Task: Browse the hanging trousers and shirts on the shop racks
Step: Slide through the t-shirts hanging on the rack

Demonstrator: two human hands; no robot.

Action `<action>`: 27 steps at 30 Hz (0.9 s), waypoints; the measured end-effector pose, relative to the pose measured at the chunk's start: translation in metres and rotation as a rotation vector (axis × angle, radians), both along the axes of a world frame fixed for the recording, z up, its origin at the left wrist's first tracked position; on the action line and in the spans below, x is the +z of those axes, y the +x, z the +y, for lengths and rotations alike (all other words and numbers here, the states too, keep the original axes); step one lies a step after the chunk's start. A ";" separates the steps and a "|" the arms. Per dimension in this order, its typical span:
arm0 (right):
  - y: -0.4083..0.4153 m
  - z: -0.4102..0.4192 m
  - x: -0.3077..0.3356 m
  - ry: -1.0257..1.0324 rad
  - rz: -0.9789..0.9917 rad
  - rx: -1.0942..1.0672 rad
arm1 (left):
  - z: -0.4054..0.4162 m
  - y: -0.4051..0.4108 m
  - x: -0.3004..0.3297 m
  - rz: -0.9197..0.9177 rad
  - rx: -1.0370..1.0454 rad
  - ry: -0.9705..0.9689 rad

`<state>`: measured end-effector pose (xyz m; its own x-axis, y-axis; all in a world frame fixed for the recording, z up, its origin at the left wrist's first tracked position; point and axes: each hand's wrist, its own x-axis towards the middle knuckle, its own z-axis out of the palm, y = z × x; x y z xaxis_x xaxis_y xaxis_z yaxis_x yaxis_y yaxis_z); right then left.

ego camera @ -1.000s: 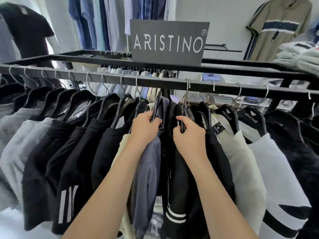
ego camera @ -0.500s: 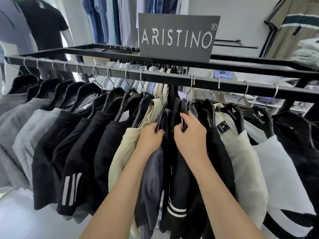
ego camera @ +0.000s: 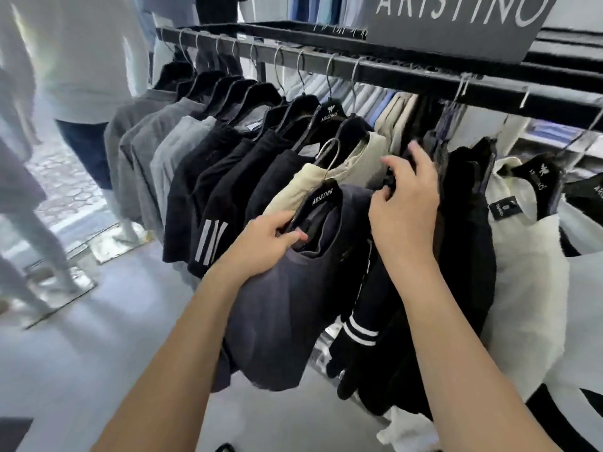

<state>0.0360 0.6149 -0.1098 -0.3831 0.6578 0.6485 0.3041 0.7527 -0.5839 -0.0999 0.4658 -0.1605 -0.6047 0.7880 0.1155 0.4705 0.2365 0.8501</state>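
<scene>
Mannequin legs (ego camera: 78, 148) stand on the floor (ego camera: 107, 324) at far left, beside the end of the black rack rail (ego camera: 401, 78). From that end a row of garments hangs on black hangers: grey shirts (ego camera: 143, 164) first, then black shirts (ego camera: 208, 177), one of them with three pale stripes low on its side, then a cream shirt (ego camera: 295, 190). One hanger neck in this row reads "ARISTINO".

The left hand (ego camera: 269, 244) is closed on the shoulder of a black hanger (ego camera: 323, 199), also lettered "ARISTINO", which carries a navy shirt (ego camera: 293, 298). Its metal hook is off the rail, and the shirt sits tilted in front of the row, below and left of the right hand.

The right hand (ego camera: 406, 203) has its fingers spread and loosely curled among dark garments (ego camera: 466, 223) on the rail; blur hides whether it actually grips one, though it seems only to part them. A black sleeve with two white bands (ego camera: 357, 337) hangs under that wrist.

Further right hang white shirts (ego camera: 528, 272), one with a small black tag whose print is too small to read, on hangers marked "ARISTINO". Above the rail a grey sign (ego camera: 456, 26) reads "ARISTINO".
</scene>
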 end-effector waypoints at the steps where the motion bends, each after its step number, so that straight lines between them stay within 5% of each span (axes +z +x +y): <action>1: -0.001 -0.009 -0.001 0.011 0.008 0.051 | -0.014 0.000 0.002 -0.016 -0.006 0.008; 13: -0.039 -0.090 -0.041 -0.282 -0.546 0.886 | -0.175 0.007 0.010 0.077 0.054 -0.274; 19: -0.048 -0.139 -0.077 -0.173 -0.595 1.041 | -0.234 0.016 -0.009 0.077 0.232 -0.427; 27: -0.061 -0.181 -0.100 -0.164 -0.611 1.114 | -0.287 0.038 -0.032 -0.019 0.562 -0.290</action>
<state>-0.0250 0.4344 -0.2098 -0.9812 -0.1542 0.1158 -0.1913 0.7052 -0.6827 -0.0623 0.1788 -0.1927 -0.9352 0.3472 -0.0700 0.1930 0.6653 0.7212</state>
